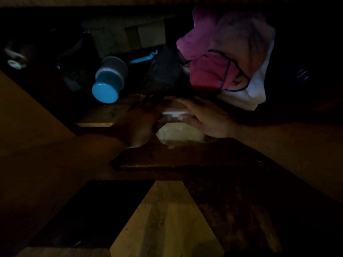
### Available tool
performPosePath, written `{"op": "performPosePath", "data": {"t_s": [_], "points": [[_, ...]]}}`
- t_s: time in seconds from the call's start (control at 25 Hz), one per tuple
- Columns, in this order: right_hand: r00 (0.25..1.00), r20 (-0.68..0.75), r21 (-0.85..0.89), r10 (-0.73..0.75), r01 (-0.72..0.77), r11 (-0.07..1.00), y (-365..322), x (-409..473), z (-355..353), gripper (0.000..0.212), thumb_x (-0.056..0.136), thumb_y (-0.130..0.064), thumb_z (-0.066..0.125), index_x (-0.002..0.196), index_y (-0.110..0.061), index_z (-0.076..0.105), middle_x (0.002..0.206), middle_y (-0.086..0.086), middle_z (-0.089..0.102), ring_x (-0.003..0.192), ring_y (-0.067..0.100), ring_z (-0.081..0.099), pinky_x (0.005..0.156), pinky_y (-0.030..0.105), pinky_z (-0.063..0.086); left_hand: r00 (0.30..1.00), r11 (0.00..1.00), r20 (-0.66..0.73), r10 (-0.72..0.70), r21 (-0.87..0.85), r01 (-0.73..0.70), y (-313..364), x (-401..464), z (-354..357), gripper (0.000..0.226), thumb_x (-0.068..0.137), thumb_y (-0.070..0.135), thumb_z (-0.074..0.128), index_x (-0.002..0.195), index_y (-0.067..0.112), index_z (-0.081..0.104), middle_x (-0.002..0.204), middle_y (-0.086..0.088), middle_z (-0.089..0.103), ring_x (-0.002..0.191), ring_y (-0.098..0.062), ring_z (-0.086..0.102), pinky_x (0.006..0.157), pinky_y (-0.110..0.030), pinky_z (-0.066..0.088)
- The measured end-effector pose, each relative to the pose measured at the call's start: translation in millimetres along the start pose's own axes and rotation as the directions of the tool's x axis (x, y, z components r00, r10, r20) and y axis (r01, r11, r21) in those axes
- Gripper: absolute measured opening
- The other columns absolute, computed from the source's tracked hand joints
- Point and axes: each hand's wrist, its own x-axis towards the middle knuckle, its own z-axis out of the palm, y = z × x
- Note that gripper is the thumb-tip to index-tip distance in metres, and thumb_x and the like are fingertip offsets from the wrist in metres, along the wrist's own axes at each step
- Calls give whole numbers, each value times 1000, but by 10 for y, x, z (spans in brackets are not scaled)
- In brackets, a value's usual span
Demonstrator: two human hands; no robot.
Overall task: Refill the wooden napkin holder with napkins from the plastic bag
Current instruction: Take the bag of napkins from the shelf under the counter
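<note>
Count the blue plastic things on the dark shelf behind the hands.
2. A blue-lidded container lies on its side at left-centre, and a thin blue handle-like piece sits just to its upper right, below the cardboard box. The shelf is very dark, so more may be hidden.

cup (109, 78): blue, grey band | cloth (207, 71): pink-magenta, dark blue stitched edge | towel (248, 93): white | clip (143, 58): blue

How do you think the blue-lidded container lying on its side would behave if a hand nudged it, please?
The blue-lidded container looks round and lies on its side, so it would probably roll rather than slide. It appears to be plastic, so likely light and stiff. The dim light hides whether it holds anything.
</note>
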Motion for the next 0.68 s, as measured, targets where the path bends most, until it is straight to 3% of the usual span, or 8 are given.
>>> {"op": "performPosePath", "data": {"t_s": [0.08,0.16,0.28,0.32,0.4,0.44,0.52,0.68], "points": [[1000,-13,-13,11,-11,1000,-104,-4,-93,50,103,-18,53,150,-8,38,145,19,49,129,30,48,90,19,32,999,999,22,-43,-27,43,12,-22,-65,62,88,26,58,147,11,46,145,-27,51,131,-49,49,109,-53,35],[1000,-6,-75,26,-26,997,-209,-38,-191,48,102,-15,53,148,-5,42,145,21,51,130,34,48,92,25,32,996,997,47,-80,-14,81,74,-73,-115,66,82,12,67,145,10,49,142,-27,54,125,-49,54,104,-54,41],[997,56,-125,59,-52,991,-421,-121,-407,38,95,-5,58,133,-2,57,127,22,62,116,36,56,76,26,28,976,963,67,-206,-165,214,337,-202,-422,52,86,41,51,137,32,57,141,-15,58,113,-22,56,90,-24,41],[993,78,-106,85,-76,991,-494,-175,-500,35,94,-5,58,129,-1,59,123,20,63,113,36,57,73,26,27,973,957,59,-222,-178,229,437,-257,-571,58,81,51,44,133,30,60,136,-14,61,109,-20,55,84,-18,36],[981,153,-72,120,-110,991,-670,-309,-726,38,98,-13,55,136,-7,53,129,16,59,118,33,54,85,30,36,977,960,121,-176,-200,197,552,-391,-870,61,84,50,47,137,23,57,136,-12,62,117,-27,58,90,-14,34],[973,191,-77,130,-117,990,-780,-391,-847,40,100,-18,53,139,-13,50,131,13,58,119,31,54,92,35,41,975,974,179,-131,-159,160,612,-476,-1006,54,90,37,55,141,20,53,136,-13,62,120,-31,59,93,-19,37],[970,206,-74,126,-113,991,-1011,-537,-1128,36,99,-24,52,135,-18,53,121,11,64,106,30,62,86,43,51,973,987,221,-60,-130,90,721,-595,-1331,48,94,14,60,141,13,52,132,-18,63,118,-37,61,96,-37,46],[965,233,-98,118,-97,990,-1523,-726,-1789,29,96,-25,55,123,-17,59,105,10,69,87,30,65,64,38,52,947,978,307,-91,-150,143,1109,-766,-2124,40,101,17,50,141,19,48,134,-12,58,117,-32,59,93,-44,50]]}}
